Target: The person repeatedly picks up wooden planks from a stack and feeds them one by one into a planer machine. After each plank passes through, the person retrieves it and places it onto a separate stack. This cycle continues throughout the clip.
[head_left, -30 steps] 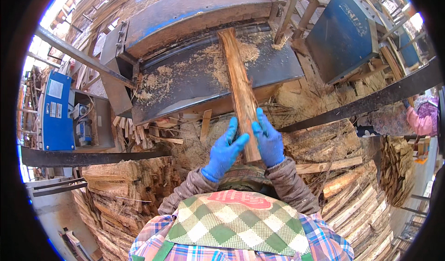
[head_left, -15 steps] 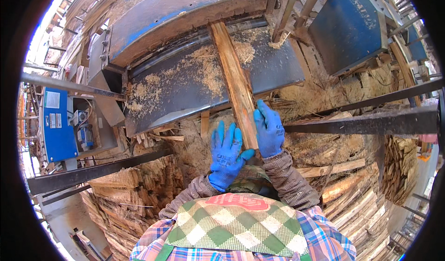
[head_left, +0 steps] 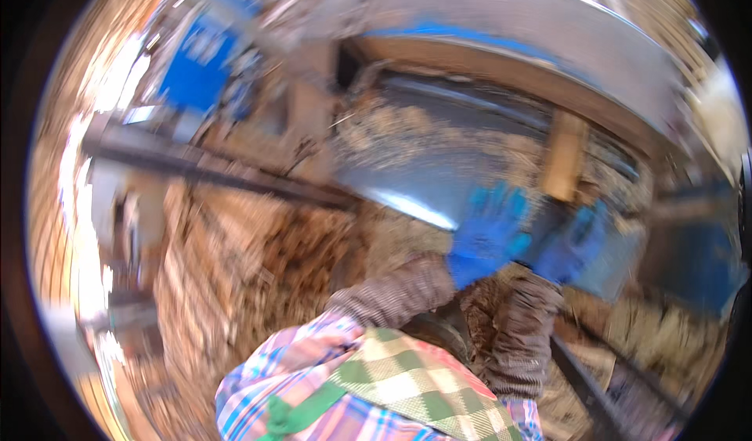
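Note:
A wooden board (head_left: 564, 159) sticks out of the long slot of a metal machine (head_left: 501, 57), over a steel bed (head_left: 399, 178) strewn with wood shavings. Only its near end shows; the rest is hidden inside. My left hand (head_left: 487, 237), in a blue glove, is spread flat over the bed's front edge, left of and nearer than the board end. Just nearer than that end, my right hand (head_left: 576, 245), gloved alike, has its fingers stretched out. Neither hand appears to touch the board, though motion blurs the picture.
A stack of rough wood slabs (head_left: 243, 276) stands at the left, beneath a dark metal rail (head_left: 211, 163). Behind the rail is a blue control box (head_left: 200, 61). A blue metal housing (head_left: 693, 245) lies at the right, and another dark rail (head_left: 583, 382) at lower right.
The board has gone deeper into the machine, leaving a short end outside. Both my hands have come off it. My view has swung left, so the machine now appears further right.

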### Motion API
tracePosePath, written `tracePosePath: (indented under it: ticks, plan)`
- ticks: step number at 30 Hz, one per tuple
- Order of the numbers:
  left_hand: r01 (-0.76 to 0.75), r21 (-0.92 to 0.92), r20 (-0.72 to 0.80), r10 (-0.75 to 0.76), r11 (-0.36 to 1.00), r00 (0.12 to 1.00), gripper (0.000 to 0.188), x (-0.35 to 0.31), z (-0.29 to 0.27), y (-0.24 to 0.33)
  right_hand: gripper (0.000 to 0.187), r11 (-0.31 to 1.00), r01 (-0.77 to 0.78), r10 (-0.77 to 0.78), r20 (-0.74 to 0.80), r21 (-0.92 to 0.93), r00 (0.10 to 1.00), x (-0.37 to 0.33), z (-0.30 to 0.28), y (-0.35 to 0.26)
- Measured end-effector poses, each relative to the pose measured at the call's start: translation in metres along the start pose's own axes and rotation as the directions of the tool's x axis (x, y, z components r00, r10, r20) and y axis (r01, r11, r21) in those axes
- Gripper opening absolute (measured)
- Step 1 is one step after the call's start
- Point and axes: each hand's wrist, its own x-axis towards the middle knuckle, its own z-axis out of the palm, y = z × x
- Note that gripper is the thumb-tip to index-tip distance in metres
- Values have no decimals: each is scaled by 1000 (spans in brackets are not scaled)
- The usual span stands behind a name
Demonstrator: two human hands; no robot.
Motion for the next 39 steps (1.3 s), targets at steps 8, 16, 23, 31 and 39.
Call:
tracePosePath:
  ticks: [8,16,23,31,39]
  plan:
    - [17,-278,-153,-62,960,986,64,-30,28,-8,51,931,-337,211,549,139,809,45,-45,-52]
    - [348,-548,-206,-525,761,826,57,-286,7,-52,54,941,-249,41,652,230,757,26,-59,-61]
    - [-445,-872,264,-962,-205,-74,93,-528,-114,-135,42,580,-730,-406,906,360,124,-184,-135,-322]
    - [-943,-328,190,-982,-54,-10,66,-573,-181,-242,64,568,-752,-739,610,335,-287,-367,-181,-565]
    - [-787,-540,307,-940,-298,146,71,-602,-261,-234,101,854,-520,-427,551,-15,-717,-404,-170,-704]
